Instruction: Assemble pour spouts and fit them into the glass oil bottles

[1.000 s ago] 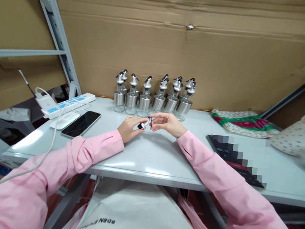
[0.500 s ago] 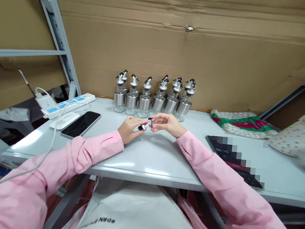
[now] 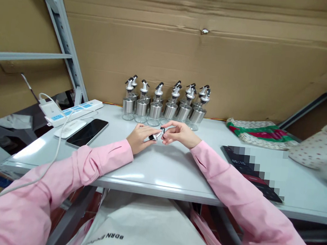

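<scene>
Between my two hands is a small silver and black pourer top, held above the white table. My left hand pinches its body between thumb and fingers. At the pourer's black upper end, the fingertips of my right hand are closed on it. Behind my hands stand several glass bottles with steel sleeves, each topped with a similar silver and black pourer.
On the left lie a power strip, a white charger pad, a cable and a phone. To the right are a dark phone, a red and green patterned cloth and a dotted white item. Cardboard rises behind.
My right fingertips have shifted slightly on the pourer top, whose black end has turned a little. Both hands keep nearly the same place.
</scene>
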`<state>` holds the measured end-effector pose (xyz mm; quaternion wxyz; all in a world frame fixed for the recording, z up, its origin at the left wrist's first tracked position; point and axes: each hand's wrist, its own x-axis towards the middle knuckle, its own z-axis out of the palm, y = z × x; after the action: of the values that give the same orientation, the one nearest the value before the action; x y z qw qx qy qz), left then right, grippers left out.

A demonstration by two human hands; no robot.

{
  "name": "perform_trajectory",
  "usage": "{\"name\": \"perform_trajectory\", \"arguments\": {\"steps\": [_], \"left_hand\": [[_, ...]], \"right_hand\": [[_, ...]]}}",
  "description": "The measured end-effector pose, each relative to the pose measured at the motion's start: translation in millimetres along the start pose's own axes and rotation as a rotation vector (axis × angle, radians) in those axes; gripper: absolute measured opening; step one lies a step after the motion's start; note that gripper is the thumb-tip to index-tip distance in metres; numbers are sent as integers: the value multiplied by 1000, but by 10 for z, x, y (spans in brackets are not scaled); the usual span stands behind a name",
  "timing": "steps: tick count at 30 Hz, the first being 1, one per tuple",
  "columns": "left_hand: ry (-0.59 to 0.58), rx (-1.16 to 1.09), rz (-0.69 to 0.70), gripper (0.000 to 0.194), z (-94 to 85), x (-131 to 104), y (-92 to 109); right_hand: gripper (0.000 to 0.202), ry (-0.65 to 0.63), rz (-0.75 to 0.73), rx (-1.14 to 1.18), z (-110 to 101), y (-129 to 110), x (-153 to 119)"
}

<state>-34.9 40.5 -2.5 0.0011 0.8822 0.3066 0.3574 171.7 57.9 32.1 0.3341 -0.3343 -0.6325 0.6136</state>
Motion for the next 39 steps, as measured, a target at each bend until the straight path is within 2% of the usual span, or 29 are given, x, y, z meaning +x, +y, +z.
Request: {"name": "perform_trajectory", "arguments": {"steps": [6,15,19,26,31,36,39], "left_hand": [[32,-16,-6,35,17,-12,-3],[83,-90,150,35,28,-39,-40],[126,-123,178,34,27,-41,-25],[146,-116,124,33,19,-5,-1],[116,-100,79,33,8,12,35],[104,-164,41,47,36,10,58],[50,-190,24,41,54,13,58]], "right_hand": [[50,-29,-3,38,-42,20,22],[39,22,-118,-40,-14,69,59],[37,53,-168,-82,24,70,55],[34,99,-267,-122,65,8,38],[31,132,-218,-79,35,-8,39],[27,122,-194,-61,78,-6,17],[26,103,-171,-79,132,2,-1]]}}
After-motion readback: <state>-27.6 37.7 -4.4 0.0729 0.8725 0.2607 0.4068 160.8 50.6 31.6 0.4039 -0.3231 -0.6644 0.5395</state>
